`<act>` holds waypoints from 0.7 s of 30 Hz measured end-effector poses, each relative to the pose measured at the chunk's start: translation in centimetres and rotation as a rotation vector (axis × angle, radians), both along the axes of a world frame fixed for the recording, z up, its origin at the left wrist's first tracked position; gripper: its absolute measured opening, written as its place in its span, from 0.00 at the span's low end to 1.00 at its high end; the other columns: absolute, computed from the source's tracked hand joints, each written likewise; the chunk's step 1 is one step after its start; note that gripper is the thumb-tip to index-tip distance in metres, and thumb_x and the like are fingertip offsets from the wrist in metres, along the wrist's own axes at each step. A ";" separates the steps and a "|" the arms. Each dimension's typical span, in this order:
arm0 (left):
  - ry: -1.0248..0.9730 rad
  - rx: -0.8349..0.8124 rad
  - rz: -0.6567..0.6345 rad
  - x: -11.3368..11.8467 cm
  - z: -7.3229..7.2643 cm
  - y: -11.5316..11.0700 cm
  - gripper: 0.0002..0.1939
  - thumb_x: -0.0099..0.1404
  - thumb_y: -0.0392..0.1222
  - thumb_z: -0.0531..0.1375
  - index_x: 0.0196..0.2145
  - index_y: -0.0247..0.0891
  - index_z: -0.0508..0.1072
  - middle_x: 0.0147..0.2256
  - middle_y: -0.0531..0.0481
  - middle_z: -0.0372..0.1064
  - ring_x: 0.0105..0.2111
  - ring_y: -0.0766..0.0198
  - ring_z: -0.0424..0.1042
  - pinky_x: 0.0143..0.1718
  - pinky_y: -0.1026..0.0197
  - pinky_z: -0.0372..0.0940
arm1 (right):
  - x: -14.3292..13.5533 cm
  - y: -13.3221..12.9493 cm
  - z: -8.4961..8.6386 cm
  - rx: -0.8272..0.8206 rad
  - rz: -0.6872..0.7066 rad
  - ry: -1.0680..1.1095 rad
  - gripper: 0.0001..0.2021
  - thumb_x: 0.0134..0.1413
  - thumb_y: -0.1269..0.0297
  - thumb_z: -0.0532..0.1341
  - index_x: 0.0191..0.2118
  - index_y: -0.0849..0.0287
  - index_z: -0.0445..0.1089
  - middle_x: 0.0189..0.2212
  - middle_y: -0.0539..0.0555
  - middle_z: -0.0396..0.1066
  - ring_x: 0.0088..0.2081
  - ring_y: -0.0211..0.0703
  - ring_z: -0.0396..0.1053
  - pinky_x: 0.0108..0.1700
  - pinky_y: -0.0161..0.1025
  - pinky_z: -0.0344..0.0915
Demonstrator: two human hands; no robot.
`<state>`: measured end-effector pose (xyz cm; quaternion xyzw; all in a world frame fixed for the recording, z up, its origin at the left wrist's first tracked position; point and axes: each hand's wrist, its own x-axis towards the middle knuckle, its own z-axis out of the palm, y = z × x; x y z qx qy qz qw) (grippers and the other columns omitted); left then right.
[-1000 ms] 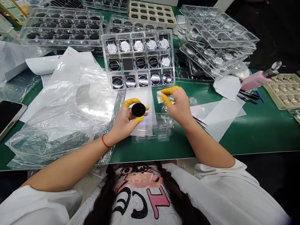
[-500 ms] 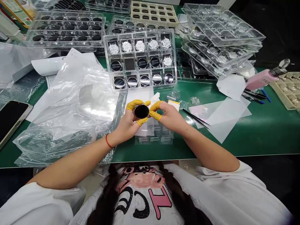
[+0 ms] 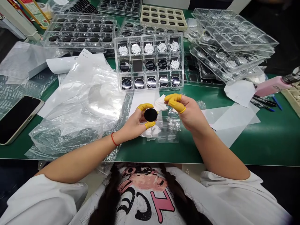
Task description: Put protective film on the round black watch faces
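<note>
My left hand [image 3: 138, 120], in yellow finger cots, grips a round black watch face [image 3: 150, 115] by its edge, the dark glossy side towards me. To its right, my right hand [image 3: 185, 107], also in yellow finger cots, is pinched closed at the edge of a small white wipe [image 3: 161, 103]. Under the hands lie clear printed film labels [image 3: 161, 136] and a crumpled white piece [image 3: 152, 131]. Just beyond stands a tilted clear tray [image 3: 148, 72] of round watch parts, some silver-backed and some with printed black discs.
Stacked clear trays [image 3: 234, 31] stand at the back right, more trays [image 3: 79, 31] at the back left. Plastic bags [image 3: 77, 109] and a phone [image 3: 20, 118] lie on the left. A pink bottle [image 3: 273, 86], pens [image 3: 264, 103] and translucent sheets [image 3: 225, 122] are on the right.
My right hand has moved away from the watch face, up and right to the white wipe. My left hand still holds the face. The whole view has shifted slightly.
</note>
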<state>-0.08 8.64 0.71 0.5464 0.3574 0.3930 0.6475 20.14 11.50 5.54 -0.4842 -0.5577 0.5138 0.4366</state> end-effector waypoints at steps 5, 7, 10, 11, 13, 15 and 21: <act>0.045 -0.026 -0.047 -0.1 0.2 0.1 0.26 0.61 0.44 0.67 0.53 0.43 0.62 0.43 0.49 0.72 0.44 0.60 0.77 0.52 0.53 0.69 | -0.7 -0.8 0.2 -0.149 0.112 0.054 0.11 0.46 0.59 0.70 0.24 0.58 0.70 0.44 0.52 0.72 0.48 0.42 0.69 0.56 0.45 0.61; 0.050 -0.030 -0.053 0.0 0.3 0.1 0.27 0.60 0.45 0.68 0.54 0.43 0.62 0.44 0.49 0.73 0.44 0.60 0.78 0.51 0.53 0.70 | -1.1 -1.0 0.0 -0.179 0.145 0.054 0.12 0.46 0.57 0.70 0.24 0.59 0.70 0.45 0.53 0.71 0.47 0.42 0.69 0.56 0.45 0.61; 0.049 -0.045 -0.048 0.0 0.3 0.1 0.28 0.60 0.45 0.68 0.54 0.42 0.62 0.43 0.49 0.75 0.43 0.61 0.78 0.50 0.55 0.71 | -1.4 -1.1 -0.3 -0.187 0.149 0.059 0.14 0.46 0.55 0.70 0.25 0.59 0.70 0.43 0.52 0.71 0.44 0.40 0.69 0.53 0.43 0.62; 0.048 -0.046 -0.043 0.0 0.2 0.1 0.29 0.60 0.45 0.68 0.55 0.42 0.62 0.42 0.49 0.75 0.43 0.61 0.78 0.50 0.55 0.71 | -1.5 -1.1 -0.4 -0.192 0.149 0.059 0.14 0.46 0.55 0.70 0.25 0.59 0.70 0.41 0.52 0.71 0.42 0.39 0.68 0.51 0.42 0.63; 0.036 -0.041 -0.038 0.0 0.1 0.1 0.29 0.60 0.44 0.68 0.55 0.43 0.62 0.41 0.50 0.76 0.43 0.62 0.78 0.51 0.56 0.71 | -1.6 -1.1 -0.6 -0.206 0.155 0.045 0.14 0.47 0.54 0.69 0.26 0.59 0.70 0.37 0.51 0.71 0.39 0.38 0.68 0.47 0.41 0.64; 0.026 -0.035 -0.039 0.0 -0.1 0.1 0.28 0.60 0.44 0.68 0.55 0.43 0.62 0.42 0.51 0.76 0.43 0.62 0.78 0.50 0.57 0.71 | -1.6 -1.1 -0.7 -0.211 0.152 0.023 0.14 0.49 0.54 0.68 0.28 0.59 0.70 0.34 0.50 0.70 0.37 0.38 0.67 0.45 0.40 0.64; 0.019 -0.044 -0.028 0.1 -0.1 0.0 0.28 0.60 0.43 0.68 0.54 0.43 0.63 0.41 0.51 0.77 0.42 0.64 0.79 0.49 0.58 0.71 | -1.7 -1.2 -1.0 -0.186 0.124 0.013 0.17 0.45 0.50 0.71 0.29 0.58 0.71 0.33 0.50 0.71 0.37 0.38 0.67 0.45 0.40 0.64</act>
